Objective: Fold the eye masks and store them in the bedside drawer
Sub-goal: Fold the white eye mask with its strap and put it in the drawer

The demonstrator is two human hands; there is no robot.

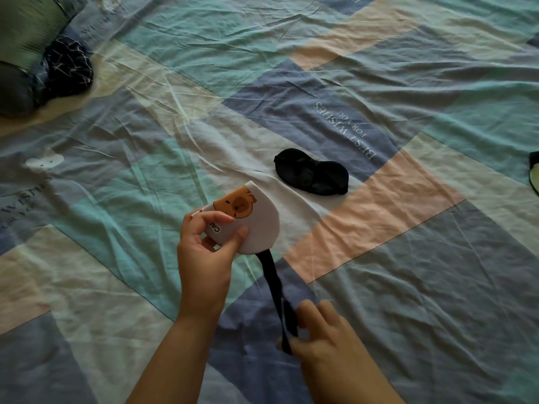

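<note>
A white eye mask (256, 220) with an orange cartoon animal printed on it is folded in half and held above the bed. My left hand (204, 246) pinches its folded edge between thumb and fingers. Its black elastic strap (277, 290) runs down from the mask to my right hand (320, 336), which grips the strap's lower end and pulls it taut. A black eye mask (313, 173) lies flat on the bedsheet just beyond, apart from both hands.
The patchwork bedsheet (408, 258) in blue, teal, peach and white covers the whole view. A green striped pillow and dark bundled cloth (43, 53) lie at the far left. Another dark object (534, 173) pokes in at the right edge.
</note>
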